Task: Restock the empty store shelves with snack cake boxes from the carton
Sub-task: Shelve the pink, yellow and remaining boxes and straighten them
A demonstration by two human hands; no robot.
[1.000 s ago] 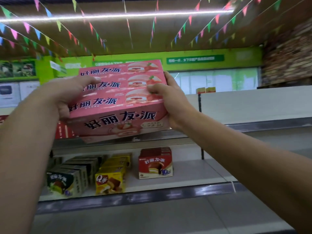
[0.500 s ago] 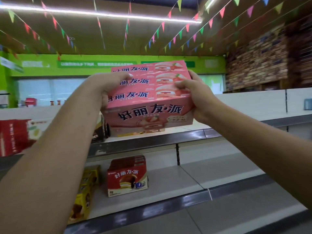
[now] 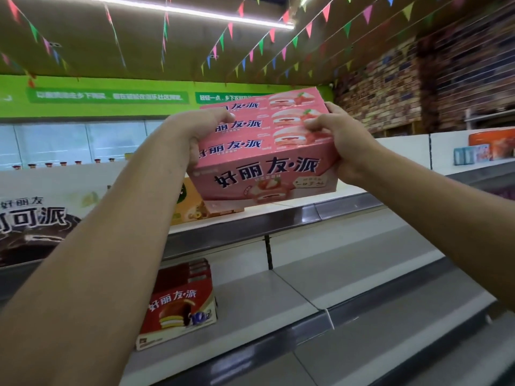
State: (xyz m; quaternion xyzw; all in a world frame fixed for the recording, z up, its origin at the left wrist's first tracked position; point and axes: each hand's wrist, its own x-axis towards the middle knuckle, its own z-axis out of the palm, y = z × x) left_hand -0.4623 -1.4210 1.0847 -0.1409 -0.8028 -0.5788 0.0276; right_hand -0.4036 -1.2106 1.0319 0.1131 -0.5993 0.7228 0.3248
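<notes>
So, closest in, two bare forearms are stretched up and forward. Everything else is easiest placed off the pink snack cake boxes (image 3: 264, 165) held between them.

Well below the pink boxes and a bit left, a stack of red chocolate pie boxes (image 3: 178, 299) is parked on the lower shelf (image 3: 264, 302) with its front face turned outward. Bare shelf board is spread out straight under the pink boxes.

The pink boxes themselves are held up in the air as one tight block, tilted a little with the right end higher. The big front face is turned toward the camera and three printed strips are showing on top. The left end is gripped by the left hand (image 3: 192, 137), fingers curled over the top edge. The right end is gripped by the right hand (image 3: 345, 146), thumb laid on top and fingers wrapped round the far side.

Just under the pink boxes the grey front rail of the top shelf (image 3: 278, 221) can be seen. Whether the block is touching that shelf can't be told. A yellow-orange box (image 3: 192, 207) is tucked behind the block's lower left corner.

Left of the pink boxes a white banner (image 3: 55, 190) with a chocolate pie print is hung. Far off to the right, an orange box (image 3: 492, 142) is set on another shelf. Behind the pink boxes a green sign band (image 3: 106, 97) is stretched across, and above them coloured pennants (image 3: 231, 26) are strung.
</notes>
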